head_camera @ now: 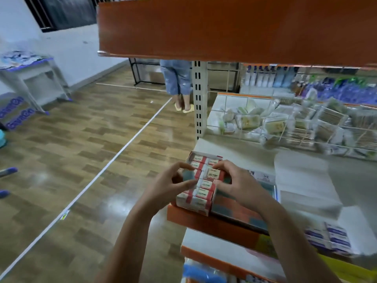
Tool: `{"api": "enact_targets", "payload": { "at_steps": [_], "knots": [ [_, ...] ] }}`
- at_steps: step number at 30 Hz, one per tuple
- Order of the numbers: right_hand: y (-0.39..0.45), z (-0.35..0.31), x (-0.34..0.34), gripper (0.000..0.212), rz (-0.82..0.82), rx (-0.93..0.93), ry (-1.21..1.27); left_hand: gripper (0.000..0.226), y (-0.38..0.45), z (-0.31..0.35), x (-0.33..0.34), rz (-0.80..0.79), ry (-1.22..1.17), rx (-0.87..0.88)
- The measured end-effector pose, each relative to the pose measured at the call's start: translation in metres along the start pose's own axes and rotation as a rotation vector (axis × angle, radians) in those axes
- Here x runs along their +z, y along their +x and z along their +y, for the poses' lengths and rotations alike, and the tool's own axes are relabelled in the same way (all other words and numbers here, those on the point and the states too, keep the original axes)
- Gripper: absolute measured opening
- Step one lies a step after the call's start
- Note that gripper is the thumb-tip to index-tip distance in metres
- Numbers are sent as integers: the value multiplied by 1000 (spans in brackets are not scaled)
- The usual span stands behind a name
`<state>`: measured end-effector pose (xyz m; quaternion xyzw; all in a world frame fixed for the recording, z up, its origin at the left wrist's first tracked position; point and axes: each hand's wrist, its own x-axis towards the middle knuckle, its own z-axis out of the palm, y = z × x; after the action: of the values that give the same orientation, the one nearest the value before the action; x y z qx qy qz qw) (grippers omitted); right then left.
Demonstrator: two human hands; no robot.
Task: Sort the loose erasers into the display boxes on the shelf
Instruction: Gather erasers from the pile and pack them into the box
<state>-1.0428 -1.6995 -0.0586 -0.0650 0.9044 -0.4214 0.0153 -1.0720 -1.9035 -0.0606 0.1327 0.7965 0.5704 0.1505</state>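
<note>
— What is being held at the shelf (230,152) edge?

— A red-and-white display box (199,185) is being steadied at the near left corner of the shelf, just above the orange shelf lip (204,221). It is being gripped from the left by the left hand (169,187), whose thumb and forefinger are curled against its side.

— And the other hand?

— An eraser (214,174) marked 2B is being pinched by the right hand (238,183) over the box, tilted slightly above the rows already packed inside. Whether it is being seated or only touched to its neighbours cannot be told.

— What else is being shown?

— A flat box (240,211) with orange and teal blocks is lying just beside the display box, under the right wrist. Wire baskets (285,127) of packets are being kept further back on the shelf. Blue-and-white boxes (328,237) are sitting on the shelf below. A person's legs (177,80) are being seen in the aisle beyond.
</note>
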Motion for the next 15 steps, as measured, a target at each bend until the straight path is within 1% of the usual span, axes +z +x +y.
{"api": "enact_targets", "payload": {
  "at_steps": [5, 7, 10, 12, 15],
  "knots": [
    [39, -4, 19, 35, 103, 53, -212, 38, 23, -14, -25, -124, -67, 9],
    [51, 0, 21, 36, 146, 81, -279, 33, 30, -19, -30, -164, -58, 33],
    [62, 4, 22, 38, 185, 138, -372, 17, 38, -21, -34, -222, -5, 75],
    [64, 5, 20, 36, 206, 155, -423, 8, 42, -19, -36, -218, 20, 102],
    [63, 8, 18, 30, 258, 167, -483, 8, 45, -16, -40, -222, -3, 108]
  ]
}}
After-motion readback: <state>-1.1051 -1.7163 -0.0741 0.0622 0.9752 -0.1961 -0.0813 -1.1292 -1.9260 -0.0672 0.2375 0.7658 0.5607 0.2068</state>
